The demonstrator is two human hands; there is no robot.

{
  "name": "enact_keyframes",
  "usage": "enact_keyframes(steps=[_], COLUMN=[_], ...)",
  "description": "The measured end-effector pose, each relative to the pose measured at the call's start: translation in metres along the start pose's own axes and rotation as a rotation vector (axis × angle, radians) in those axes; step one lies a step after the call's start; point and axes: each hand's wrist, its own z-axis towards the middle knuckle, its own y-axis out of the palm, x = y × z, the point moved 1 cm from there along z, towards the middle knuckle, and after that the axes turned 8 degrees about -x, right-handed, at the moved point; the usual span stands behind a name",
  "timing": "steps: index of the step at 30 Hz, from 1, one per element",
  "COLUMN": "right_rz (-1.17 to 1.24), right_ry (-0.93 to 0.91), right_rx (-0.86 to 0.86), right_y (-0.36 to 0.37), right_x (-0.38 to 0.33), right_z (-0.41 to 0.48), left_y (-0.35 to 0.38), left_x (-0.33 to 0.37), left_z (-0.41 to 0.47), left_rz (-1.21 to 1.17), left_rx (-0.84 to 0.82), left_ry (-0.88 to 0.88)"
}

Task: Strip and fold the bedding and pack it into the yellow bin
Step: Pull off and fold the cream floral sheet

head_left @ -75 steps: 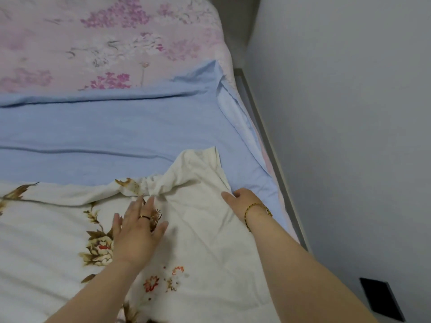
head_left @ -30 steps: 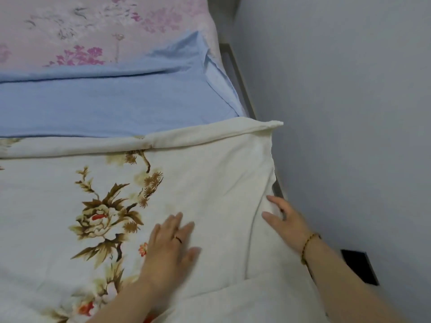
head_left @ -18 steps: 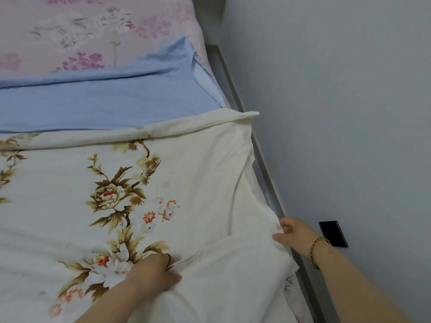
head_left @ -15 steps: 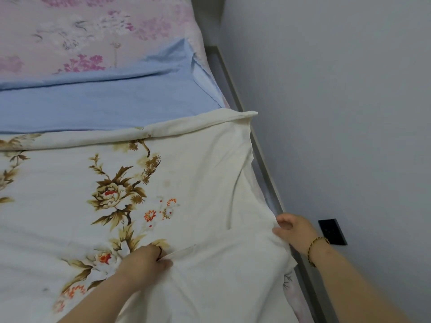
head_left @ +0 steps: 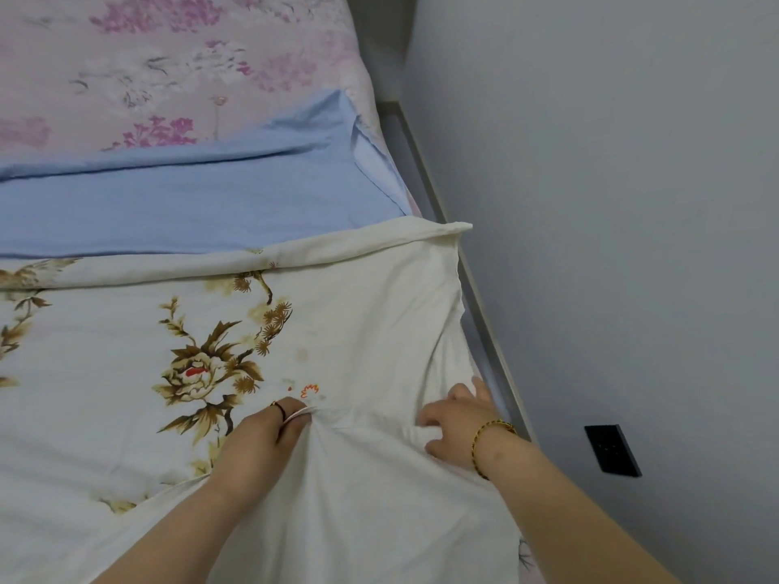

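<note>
**Q:** Where's the bedding?
**A:** All on the bed, none packed. The white floral sheet (head_left: 105,351) covers the near half from left edge to right edge, with its far hem rolled over. Beyond it is a blue sheet (head_left: 189,212), then the pink floral sheet (head_left: 168,56) at the head end. The yellow bin isn't in view.

**Q:** Left hand?
**A:** My left hand (head_left: 257,436) pinches a raised fold of the white floral sheet between thumb and curled fingers. There's a ring (head_left: 279,408) on one finger. Creases fan out from the pinch.

**Q:** Right?
**A:** My right hand (head_left: 457,421), bracelet (head_left: 484,436) at the wrist, lies on the same sheet near the bed's right edge. Fingers are spread and mostly straight, gripping nothing as far as I can see, though it's slightly blurred. Just right of it runs the grey bed frame rail (head_left: 482,326), then the wall with a black socket plate (head_left: 611,448).

**Q:** How will it handle?
**A:** Thin, limp and light, I'd say, since it bunches at one pinch and drapes over the edge. It has no stiffness, so a grab in the middle only makes a wad. Better to take the corners or the hem, one hand each, pull taut, then fold. It's not fragile. It probably slides easily on the blue sheet and may drag it along. The right side could slip into the gap by the rail.
</note>
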Motion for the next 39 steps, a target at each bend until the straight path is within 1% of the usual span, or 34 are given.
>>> enact_keyframes(steps=[2,3,5,6,10,12,14,16,18,20,21,22,23,26,29,31,34,37,39], right_rz=[0.032,0.117,0.365,0.408,0.274,0.177,0.102,0.064,0.038,0.002,-0.014,-0.004,0.039,0.290,0.588,0.686,0.866,1.086,1.145], right_ry=[-0.053,-0.067,-0.049,-0.041,0.029,0.079,0.139,0.198,0.242,0.277,0.292,0.304,0.315,0.291,0.148,0.089,0.105,0.138,0.124], right_rx=[0.087,0.189,0.377,0.426,0.520,0.640,0.786,0.866,0.842,0.713,0.619,0.547,0.502,0.468,0.412,0.392,0.404,0.383,0.401], right_y=[-0.012,-0.022,-0.050,-0.065,-0.123,-0.145,-0.165,-0.184,-0.194,-0.184,-0.172,-0.158,-0.144,-0.101,-0.049,-0.012,0.035,0.068,0.087], right_x=[0.003,0.008,0.015,0.017,0.016,0.014,0.016,0.016,0.014,0.014,0.015,0.016,0.018,0.024,0.032,0.038,0.046,0.048,0.044], right_z=[0.007,0.012,0.021,0.027,0.055,0.064,0.074,0.085,0.100,0.116,0.124,0.129,0.130,0.117,0.084,0.053,0.004,-0.034,-0.053], left_y=[-0.010,-0.016,-0.029,-0.035,-0.069,-0.088,-0.106,-0.115,-0.111,-0.095,-0.082,-0.066,-0.049,0.001,0.035,0.052,0.075,0.094,0.102], left_x=[0.000,0.002,0.008,0.013,0.038,0.053,0.068,0.076,0.069,0.049,0.038,0.026,0.015,-0.019,-0.048,-0.061,-0.073,-0.070,-0.060], left_z=[0.009,0.015,0.029,0.040,0.094,0.124,0.154,0.181,0.202,0.207,0.203,0.197,0.188,0.146,0.097,0.058,0.012,-0.019,-0.037], left_rz=[0.024,0.043,0.096,0.130,0.307,0.404,0.424,0.499,0.596,0.636,0.661,0.674,0.670,0.535,0.495,0.425,0.353,0.321,0.337], left_rx=[0.007,0.017,0.028,0.040,0.188,0.268,0.381,0.464,0.455,0.356,0.287,0.227,0.186,0.186,0.106,0.063,0.059,0.009,-0.029], left_ry=[-0.007,-0.014,-0.021,-0.019,-0.045,0.003,0.065,0.106,0.090,-0.005,-0.061,-0.096,-0.095,0.027,0.068,0.129,0.237,0.346,0.391])
